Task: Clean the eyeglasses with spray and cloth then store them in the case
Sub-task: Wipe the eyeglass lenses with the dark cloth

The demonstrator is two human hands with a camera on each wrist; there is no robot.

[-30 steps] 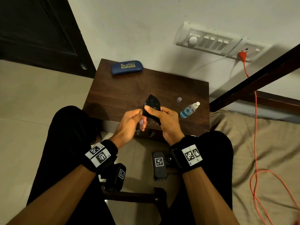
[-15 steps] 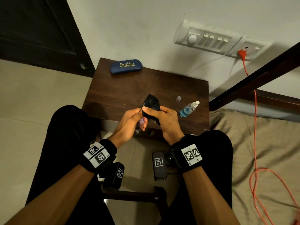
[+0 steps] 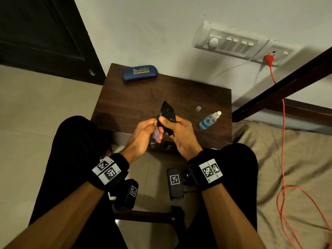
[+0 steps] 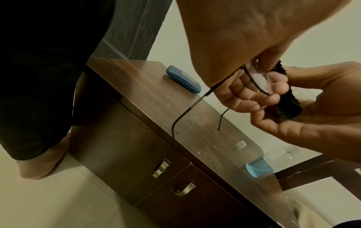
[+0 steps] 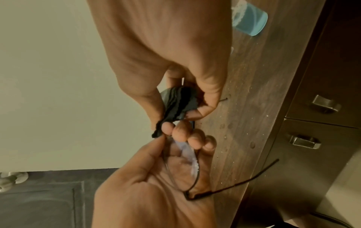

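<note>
My left hand (image 3: 146, 131) holds the thin black-framed eyeglasses (image 3: 154, 137) by one lens, with both temple arms (image 4: 183, 112) unfolded and hanging over the table's front edge. My right hand (image 3: 177, 129) pinches a folded black cloth (image 3: 167, 115) between thumb and fingers over the other lens, which the cloth hides. In the right wrist view the cloth (image 5: 177, 104) sits just above the eyeglasses (image 5: 187, 166). A closed blue case (image 3: 140, 72) lies at the table's far left. The spray bottle (image 3: 209, 120) with blue liquid lies on its side at the right.
A small clear cap (image 3: 198, 108) stands beside the bottle on the dark wooden table (image 3: 129, 97), which has two drawer handles (image 4: 161, 168) on its front. A switch panel (image 3: 231, 42) and an orange cable (image 3: 282, 123) are at the right, above bedding.
Both hands have stayed in place over the table's front edge. My right thumb and the cloth have shifted slightly against the lens.
</note>
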